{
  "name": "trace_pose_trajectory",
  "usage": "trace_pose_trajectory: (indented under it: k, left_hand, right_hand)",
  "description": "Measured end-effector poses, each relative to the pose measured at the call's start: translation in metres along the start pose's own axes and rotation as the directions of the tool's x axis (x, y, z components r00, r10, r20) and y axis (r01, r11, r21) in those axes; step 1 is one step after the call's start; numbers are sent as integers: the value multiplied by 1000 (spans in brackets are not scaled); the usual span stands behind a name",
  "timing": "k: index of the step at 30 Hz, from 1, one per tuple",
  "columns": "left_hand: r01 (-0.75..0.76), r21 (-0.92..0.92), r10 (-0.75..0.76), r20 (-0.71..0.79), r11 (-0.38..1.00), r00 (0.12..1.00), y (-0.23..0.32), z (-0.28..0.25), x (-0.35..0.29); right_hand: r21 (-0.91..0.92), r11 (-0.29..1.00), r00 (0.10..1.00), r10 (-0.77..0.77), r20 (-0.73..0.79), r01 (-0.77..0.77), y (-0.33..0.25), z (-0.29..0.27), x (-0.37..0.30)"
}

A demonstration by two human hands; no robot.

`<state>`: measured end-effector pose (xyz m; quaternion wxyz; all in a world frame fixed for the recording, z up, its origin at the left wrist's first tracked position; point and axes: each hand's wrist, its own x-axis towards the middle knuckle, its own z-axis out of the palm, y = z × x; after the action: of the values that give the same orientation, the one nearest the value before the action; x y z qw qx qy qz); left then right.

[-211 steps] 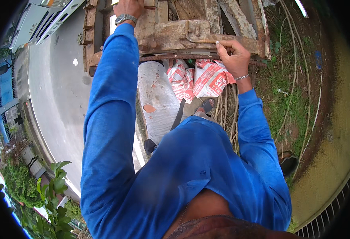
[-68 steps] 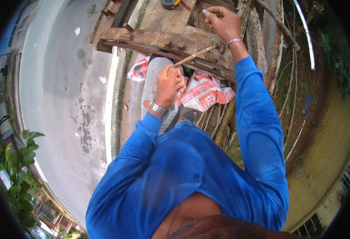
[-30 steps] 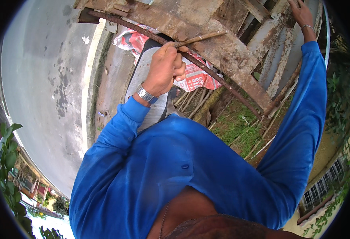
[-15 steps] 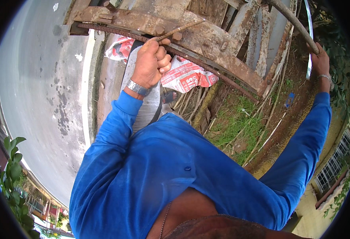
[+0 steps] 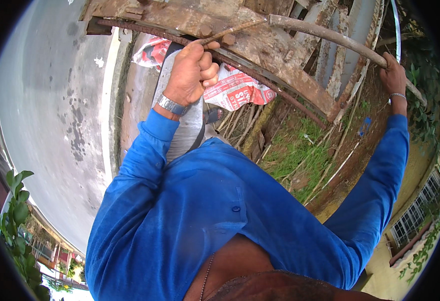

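My left hand, with a metal watch on the wrist, is closed round a thin brown rod. This rod slants up to the right across a rusty metal beam with bolt heads. My right hand, wearing a bracelet, grips a thick grey-brown pipe near its right end. The pipe crosses above the metal frame, and its left end appears to meet the rod's tip; whether they touch I cannot tell. Below the beam runs a rusty ribbed bar.
Red-and-white sacks lie under the beam. Thin sticks and grass are beyond my body to the right. A grey road with a pale kerb line stretches along the left. Leafy branches hang at the far right.
The thick pipe has swung down and left, so its left end now lies by the thin rod's tip. My right hand moved slightly left and down with it. My left hand barely shifted.
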<state>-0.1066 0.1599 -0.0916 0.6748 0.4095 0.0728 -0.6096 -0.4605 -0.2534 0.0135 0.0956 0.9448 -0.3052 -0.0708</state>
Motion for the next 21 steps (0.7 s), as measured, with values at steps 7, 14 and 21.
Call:
trace_pose_trajectory:
  k: [7,14,21]
  left_hand:
    - [-3,16,3,-7,1000,1000,2,1,-3]
    - [9,6,-9,10,1000,1000,4,2,-5]
    - [-20,-33,21,33,999,999,0,-7,-5]
  right_hand:
    - [131,984,993,-119,-7,119,1,7,40]
    - [148,975,983,-174,57,164,24,22,75]
    - [174,964,973,-219,76,203,26,26,90]
